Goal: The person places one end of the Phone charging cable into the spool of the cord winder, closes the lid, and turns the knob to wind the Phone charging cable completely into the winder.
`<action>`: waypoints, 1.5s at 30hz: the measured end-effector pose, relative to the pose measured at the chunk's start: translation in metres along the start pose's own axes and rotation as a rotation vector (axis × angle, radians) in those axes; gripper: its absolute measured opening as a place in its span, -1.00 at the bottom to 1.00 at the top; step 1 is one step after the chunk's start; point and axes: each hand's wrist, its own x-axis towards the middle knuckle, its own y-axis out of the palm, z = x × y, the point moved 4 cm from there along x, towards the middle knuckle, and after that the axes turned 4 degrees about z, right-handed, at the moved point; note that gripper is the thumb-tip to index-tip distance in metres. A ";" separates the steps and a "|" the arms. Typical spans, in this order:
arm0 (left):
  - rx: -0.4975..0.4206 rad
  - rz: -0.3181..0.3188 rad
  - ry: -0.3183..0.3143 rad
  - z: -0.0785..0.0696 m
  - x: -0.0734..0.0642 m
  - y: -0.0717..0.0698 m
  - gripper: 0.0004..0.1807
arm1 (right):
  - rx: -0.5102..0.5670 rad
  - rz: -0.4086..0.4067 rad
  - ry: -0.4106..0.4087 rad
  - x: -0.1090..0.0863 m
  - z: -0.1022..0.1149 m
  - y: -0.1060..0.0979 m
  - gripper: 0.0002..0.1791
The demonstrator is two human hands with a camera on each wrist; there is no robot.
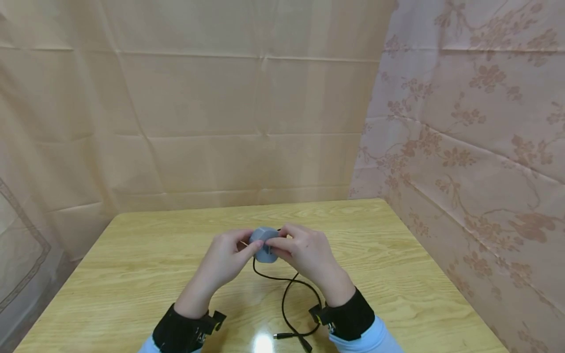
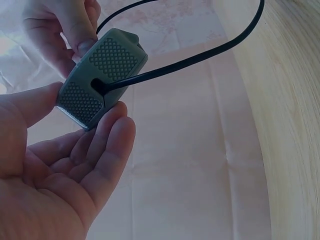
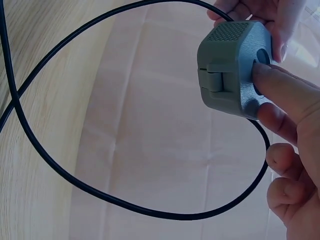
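1. Nearest you, the cable ends [image 1: 279,336] lie on the counter [image 1: 132,269], close to your right wrist strap [image 1: 353,314]. The strap hides part of the loop; whether they touch can't be told, so lift that wrist gently.
2. Leave slack in the black cable [image 1: 274,278] where it loops and crosses itself. A tug here would probably turn the blue-grey case [image 1: 265,233] in your fingers.
3. Your left hand [image 1: 226,255] has its grip closed about the case's edges, thumb opposite fingers. Let this side do the steadying.
4. Your right hand [image 1: 304,247] has its grip pinching the same case, thumb on the flat face by the round recess [image 3: 262,56]. Push squarely there; an angled push could skid.
5. The case itself sits between both hands, seemingly raised over the counter. The cable comes out of the slot [image 2: 97,86] in its patterned side; check that it lies freely there before you squeeze. Whether the latch-like tab [image 3: 215,82] is fully caught isn't clear, so feel for it.
6. Farther off hangs the beige cloth [image 1: 198,122]; work well short of it, over the counter.
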 end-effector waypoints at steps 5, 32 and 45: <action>-0.035 0.002 -0.004 0.001 -0.001 -0.001 -0.66 | -0.029 -0.032 0.013 0.000 0.002 -0.002 -0.79; -0.058 -0.063 0.024 -0.006 -0.002 0.001 -0.69 | -0.069 -0.052 0.224 0.001 0.017 0.008 -0.68; 0.029 -0.134 0.083 -0.010 -0.002 0.006 -0.71 | 0.571 0.018 0.613 -0.001 0.008 0.022 -0.56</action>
